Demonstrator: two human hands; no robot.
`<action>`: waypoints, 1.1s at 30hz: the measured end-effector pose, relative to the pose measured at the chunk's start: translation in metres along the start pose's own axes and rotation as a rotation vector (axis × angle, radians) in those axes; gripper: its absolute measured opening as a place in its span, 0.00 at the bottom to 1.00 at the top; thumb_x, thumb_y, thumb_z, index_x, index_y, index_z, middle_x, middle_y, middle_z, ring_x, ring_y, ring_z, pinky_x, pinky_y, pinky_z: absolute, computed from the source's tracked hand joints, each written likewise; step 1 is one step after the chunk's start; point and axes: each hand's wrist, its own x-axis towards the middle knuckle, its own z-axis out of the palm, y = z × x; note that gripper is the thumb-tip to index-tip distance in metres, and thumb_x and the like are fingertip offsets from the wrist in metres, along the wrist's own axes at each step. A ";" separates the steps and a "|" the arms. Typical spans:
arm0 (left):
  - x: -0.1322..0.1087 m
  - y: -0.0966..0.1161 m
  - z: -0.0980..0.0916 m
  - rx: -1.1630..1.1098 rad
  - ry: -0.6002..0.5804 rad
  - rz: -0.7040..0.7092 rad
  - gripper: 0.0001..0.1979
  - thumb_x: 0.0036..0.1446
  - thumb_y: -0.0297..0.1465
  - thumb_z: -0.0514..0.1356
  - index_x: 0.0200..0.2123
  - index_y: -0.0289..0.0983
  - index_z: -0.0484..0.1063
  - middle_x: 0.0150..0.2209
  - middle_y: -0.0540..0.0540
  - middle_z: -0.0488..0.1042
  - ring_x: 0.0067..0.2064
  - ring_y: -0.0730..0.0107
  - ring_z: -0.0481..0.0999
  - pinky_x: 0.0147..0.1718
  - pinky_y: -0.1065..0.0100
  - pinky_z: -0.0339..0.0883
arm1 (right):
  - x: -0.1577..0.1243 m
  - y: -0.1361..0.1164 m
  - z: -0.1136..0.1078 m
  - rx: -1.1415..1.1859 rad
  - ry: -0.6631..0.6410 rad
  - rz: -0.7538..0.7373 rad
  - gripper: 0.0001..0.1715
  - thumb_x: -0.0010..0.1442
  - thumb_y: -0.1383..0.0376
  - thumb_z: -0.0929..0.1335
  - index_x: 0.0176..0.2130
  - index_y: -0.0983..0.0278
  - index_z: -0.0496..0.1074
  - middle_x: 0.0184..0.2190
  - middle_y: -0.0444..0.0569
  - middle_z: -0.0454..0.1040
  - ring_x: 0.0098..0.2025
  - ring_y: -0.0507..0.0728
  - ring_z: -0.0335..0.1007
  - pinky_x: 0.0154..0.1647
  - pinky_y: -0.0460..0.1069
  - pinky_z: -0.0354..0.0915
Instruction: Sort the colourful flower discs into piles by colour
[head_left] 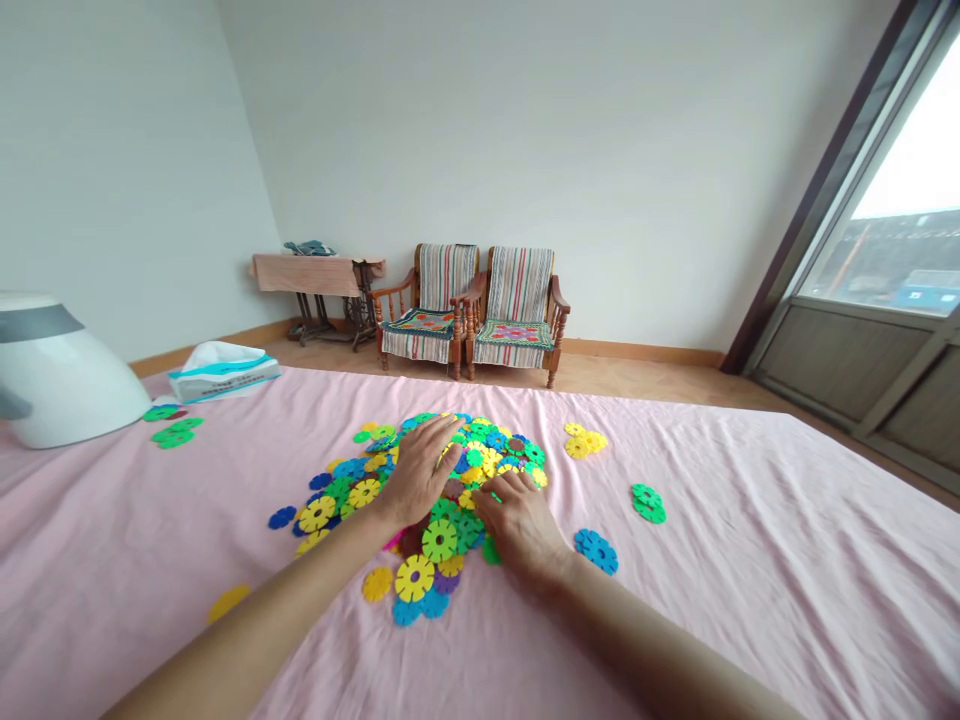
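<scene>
A heap of interlocking plastic flower-shaped discs (439, 540) in yellow, green, blue and purple lies in the middle of a pink bedsheet (712, 590). My left hand (420, 472) rests flat on top of the heap, fingers spread and holding nothing I can see. My right hand (519, 525) lies on the heap's near right side, its fingertips among the pieces. Small groups of loose discs lie apart: yellow (581, 441), green (649, 503) and blue (596, 551) to the right, and green (172, 431) to the left.
A white rounded appliance (64, 375) and a tissue package (222, 372) sit at the bed's far left. Beyond the bed stand two wooden armchairs (471, 310) and a cloth-covered treadle table (315, 285). A large window (892, 200) fills the right side.
</scene>
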 end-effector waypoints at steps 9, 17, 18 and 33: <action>-0.007 0.026 0.025 -0.031 0.149 -0.088 0.15 0.65 0.35 0.48 0.41 0.37 0.74 0.45 0.43 0.76 0.51 0.60 0.71 0.53 0.53 0.62 | -0.008 0.012 -0.017 0.383 0.182 0.362 0.18 0.65 0.63 0.59 0.27 0.62 0.70 0.26 0.47 0.71 0.31 0.54 0.65 0.33 0.48 0.59; -0.013 0.003 0.024 0.098 0.106 -0.038 0.08 0.59 0.29 0.55 0.36 0.38 0.75 0.43 0.44 0.77 0.50 0.58 0.70 0.51 0.53 0.63 | -0.024 0.068 -0.014 0.884 0.287 0.809 0.18 0.53 0.53 0.64 0.29 0.65 0.72 0.19 0.46 0.73 0.23 0.54 0.70 0.23 0.46 0.61; -0.013 0.002 0.025 0.094 0.095 -0.042 0.08 0.58 0.28 0.55 0.36 0.38 0.75 0.42 0.44 0.77 0.49 0.58 0.70 0.51 0.53 0.64 | -0.026 0.077 -0.014 0.863 0.310 0.844 0.18 0.52 0.53 0.65 0.29 0.65 0.73 0.20 0.46 0.73 0.23 0.54 0.70 0.23 0.46 0.61; -0.013 0.002 0.026 0.082 0.063 -0.042 0.09 0.56 0.29 0.55 0.38 0.39 0.74 0.42 0.43 0.76 0.48 0.57 0.71 0.49 0.51 0.66 | -0.046 0.153 -0.010 0.782 0.548 1.102 0.15 0.51 0.60 0.66 0.34 0.68 0.72 0.29 0.56 0.78 0.28 0.57 0.77 0.22 0.47 0.69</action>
